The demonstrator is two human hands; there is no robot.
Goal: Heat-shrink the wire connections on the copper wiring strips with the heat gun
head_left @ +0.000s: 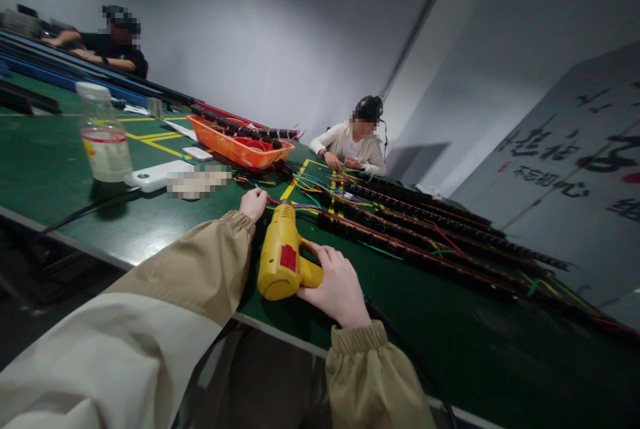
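Observation:
My right hand [340, 286] is wrapped around the handle of a yellow heat gun [277, 262], which has a red label on its body. The gun's nozzle points away from me, toward several coloured wires [300, 207]. Just left of the nozzle, my left hand [254, 204] is closed on the end of the wires; a red one shows beside its fingers. Those wires run right to long dark wrapped bundles [380, 232] lying across the green table [200, 232]. The left fingertips are partly hidden from this side.
An orange basket [227, 146] holds dark wrapped parts. Left of it are a bottle [103, 142], a white power strip [160, 176] and a small white box [197, 153]. A co-worker [350, 142] handles wires across the table; another person [117, 46] sits far left. A black cable [410, 349] trails right.

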